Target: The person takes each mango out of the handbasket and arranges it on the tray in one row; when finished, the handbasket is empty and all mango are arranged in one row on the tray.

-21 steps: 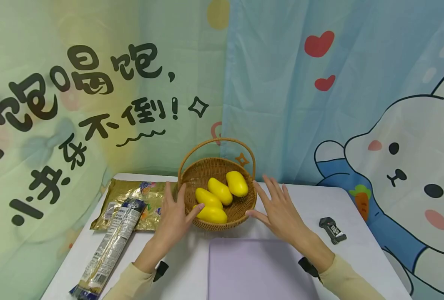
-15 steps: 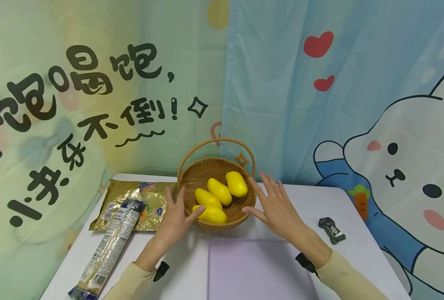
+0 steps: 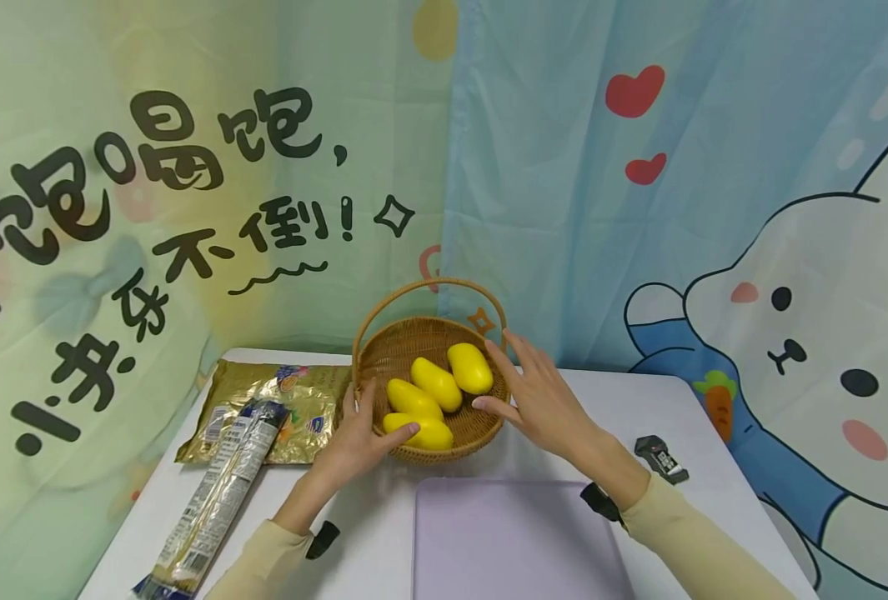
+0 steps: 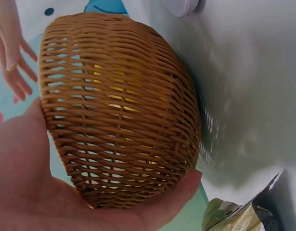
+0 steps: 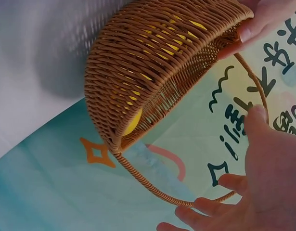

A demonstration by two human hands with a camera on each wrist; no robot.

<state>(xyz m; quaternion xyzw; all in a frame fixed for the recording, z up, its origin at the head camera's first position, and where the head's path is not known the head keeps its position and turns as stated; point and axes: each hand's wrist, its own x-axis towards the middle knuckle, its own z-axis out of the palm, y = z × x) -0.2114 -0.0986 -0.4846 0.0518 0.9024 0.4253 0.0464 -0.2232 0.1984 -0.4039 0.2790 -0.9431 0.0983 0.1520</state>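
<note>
A brown wicker basket (image 3: 451, 450) with an arched handle (image 3: 432, 283) stands at the back middle of the table, holding several smooth yellow mangoes (image 3: 438, 385). My left hand (image 3: 353, 446) is at the basket's left side, fingers straight along the outside wall and thumb over the front rim, in front of the nearest mango. In the left wrist view, its fingertips lie right at the woven wall (image 4: 119, 110). My right hand (image 3: 544, 404) is spread at the right rim, with fingertips near the handle's base. The right wrist view shows its fingers and thumb apart, holding nothing.
Left of the basket lies a flat gold package (image 3: 304, 417), with a long silver-gold packet (image 3: 222, 492) across it. A pale purple board (image 3: 519, 533) is in front of the basket. A small black wrapped piece (image 3: 661, 458) lies to the right. Printed curtains hang behind the table.
My right hand has moved left and inward to the basket's right rim. My left hand has shifted slightly closer, its thumb lower over the front rim. The basket has stayed in place.
</note>
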